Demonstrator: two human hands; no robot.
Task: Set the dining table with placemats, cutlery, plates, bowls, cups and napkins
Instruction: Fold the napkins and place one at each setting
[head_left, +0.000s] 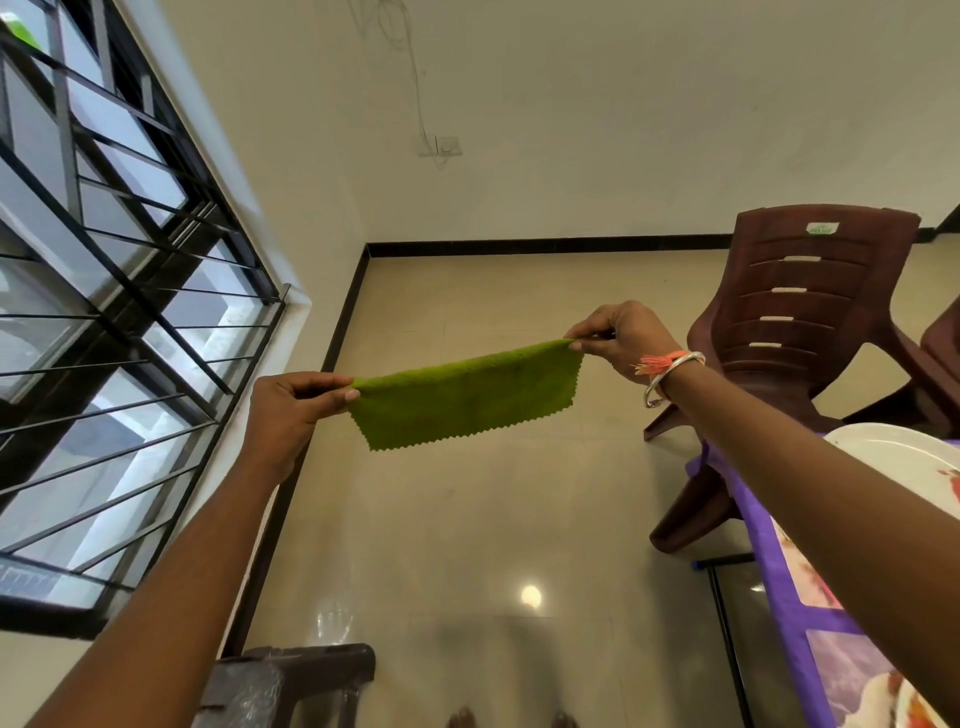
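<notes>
Glossy beige floor tiles (467, 545) edged by a black skirting strip occupy the middle of the view, bounded by cream walls. To the left is a glass window behind a black metal grille (119, 312). A white wall switch plate (447, 146) is fixed high on the far wall, with a thin wire running up from it.

Item under handling: 1 green cloth napkin with zigzag-cut edges (467, 402). It is held in the air above the floor, clear of the desk, stretched between both hands and hanging from its upper edge.

- Left hand (291, 410): grip clamped on the napkin's upper left corner, thumb on top and fingers curled beneath.
- Right hand (623, 338): grip pinched on the upper right corner between thumb and fingertips. This end is held higher than the left.
- The right wrist carries a silver metal bangle (670, 376) and an orange thread band.

At the right edge is a desk with a purple-bordered printed cover (758, 545), partly hidden by the right forearm. 1 white round plate (898, 452) lies on its far end.

1 dark brown slatted plastic chair (810, 301) stands on the floor just beyond the desk. A dark brown plastic stool (291, 675) sits at the lower left. The toes of 2 bare feet (462, 719) show at the bottom edge.
</notes>
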